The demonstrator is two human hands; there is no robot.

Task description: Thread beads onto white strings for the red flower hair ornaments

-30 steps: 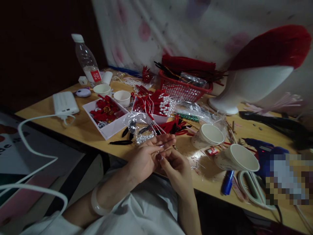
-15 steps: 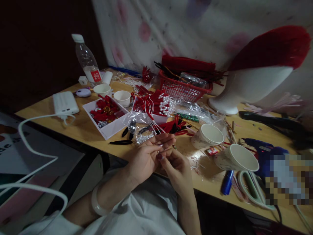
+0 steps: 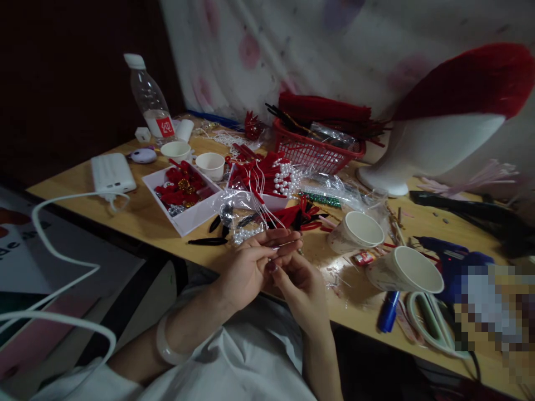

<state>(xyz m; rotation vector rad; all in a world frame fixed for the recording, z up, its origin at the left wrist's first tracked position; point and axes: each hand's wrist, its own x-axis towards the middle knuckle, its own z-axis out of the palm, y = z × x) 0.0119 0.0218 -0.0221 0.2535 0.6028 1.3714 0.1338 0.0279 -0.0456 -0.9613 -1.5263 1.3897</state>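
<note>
My left hand (image 3: pixel 249 274) is turned palm up, its thumb pressed toward the fingers. Against it sits my right hand (image 3: pixel 304 285), with thumb and fingers pinched together. Whatever is between the fingertips is too small and dim to make out. Just beyond the hands, thin white stems (image 3: pixel 264 207) run from a bunch of white pearl beads (image 3: pixel 287 177) and red pieces in a box. A clear bag of silvery beads (image 3: pixel 244 236) lies right by my left fingers. Red and black fuzzy strips (image 3: pixel 303 214) are scattered behind them.
Two paper cups (image 3: pixel 363 229) stand to the right, near a blue marker (image 3: pixel 388 312), green-handled scissors (image 3: pixel 434 326) and a blue glue gun (image 3: pixel 449 256). A white box (image 3: pixel 194 217) of red pieces, a red basket (image 3: pixel 321 156), a bottle (image 3: pixel 150 106) and a power bank (image 3: pixel 112 174) stand farther back.
Both hands stay together in nearly the same place, with only a slight shift of the fingers. The view has moved very slightly.
</note>
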